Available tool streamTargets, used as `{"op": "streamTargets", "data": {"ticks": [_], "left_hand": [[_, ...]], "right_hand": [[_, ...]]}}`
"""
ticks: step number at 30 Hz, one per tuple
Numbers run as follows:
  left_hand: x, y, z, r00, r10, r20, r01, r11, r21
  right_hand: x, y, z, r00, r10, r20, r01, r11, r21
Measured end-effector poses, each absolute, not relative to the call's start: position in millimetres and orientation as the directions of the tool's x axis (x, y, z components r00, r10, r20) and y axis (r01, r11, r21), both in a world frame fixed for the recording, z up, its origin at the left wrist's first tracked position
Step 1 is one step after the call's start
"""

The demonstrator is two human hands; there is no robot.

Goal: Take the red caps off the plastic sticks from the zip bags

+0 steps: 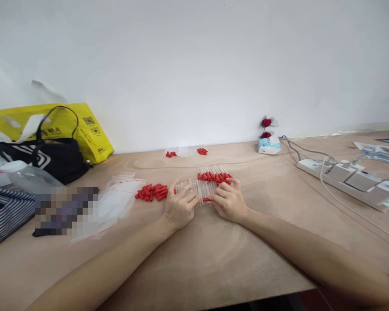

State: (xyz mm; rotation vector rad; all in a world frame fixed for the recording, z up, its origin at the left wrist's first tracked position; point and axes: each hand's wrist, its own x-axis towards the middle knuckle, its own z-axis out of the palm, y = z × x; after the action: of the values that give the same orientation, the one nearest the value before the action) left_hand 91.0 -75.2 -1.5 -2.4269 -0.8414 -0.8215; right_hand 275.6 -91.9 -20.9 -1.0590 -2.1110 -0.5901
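My left hand (180, 207) is closed, its thumb and fingers pinched at the end of a thin clear tube that is mostly hidden. My right hand (229, 203) pinches a red rubber bulb (206, 199), which meets that tube between the two hands. Under and between my fingers lies a row of clear glass tubes (205, 188). Just beyond are several droppers (214, 176), red bulbs on their near ends and clear stems pointing away. A pile of loose red bulbs (153, 191) rests left of my left hand.
Clear zip bags (116, 198) lie at the left. Two small bags with red bulbs (202, 151) sit near the wall. Farther left stand a yellow bag (95, 134), black bag (61, 160) and plastic bottle (32, 176). At right are a power strip (343, 177), cables and a small box (269, 146) with red roses.
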Motion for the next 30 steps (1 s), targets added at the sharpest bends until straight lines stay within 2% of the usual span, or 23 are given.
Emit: {"op": "streamTargets", "data": {"ticks": [4,10,12,15,19,23,26,30], "left_hand": [[85.3,-73.5,-0.6,0.633,0.378,0.676,0.662,-0.717,-0.22],[67.8,-69.5,1.2,0.541,0.397,0.742,0.74,-0.644,-0.194],[68.7,-69.9,3.3,0.485,0.424,0.765,0.756,-0.644,-0.122],[73.7,-67.7,12.5,0.386,0.548,0.742,0.743,-0.662,0.103],[78.0,-53.6,33.1,0.314,0.794,0.52,0.705,-0.562,0.432],[86.4,-28.7,44.0,0.264,0.938,0.224,0.71,-0.346,0.613],[98.9,-10.9,40.9,0.265,0.963,0.042,0.721,-0.227,0.655],[115.2,4.1,34.1,0.237,0.971,-0.021,0.791,-0.181,0.585]], "right_hand": [[281.6,-93.6,-20.7,-0.422,0.506,0.752,0.811,0.582,0.064],[302.4,-90.2,-17.9,-0.234,0.544,0.806,0.88,0.47,-0.062],[304.1,-87.2,-16.4,-0.195,0.553,0.81,0.895,0.438,-0.084],[306.3,-81.9,-15.9,-0.107,0.583,0.805,0.918,0.368,-0.145],[318.4,-77.1,-16.7,-0.084,0.681,0.727,0.93,0.315,-0.188],[337.1,-74.0,-15.9,-0.149,0.774,0.616,0.915,0.344,-0.21],[350.0,-70.7,-15.6,-0.261,0.777,0.572,0.89,0.423,-0.169],[359.4,-66.6,-16.0,-0.351,0.745,0.567,0.858,0.499,-0.124]]}}
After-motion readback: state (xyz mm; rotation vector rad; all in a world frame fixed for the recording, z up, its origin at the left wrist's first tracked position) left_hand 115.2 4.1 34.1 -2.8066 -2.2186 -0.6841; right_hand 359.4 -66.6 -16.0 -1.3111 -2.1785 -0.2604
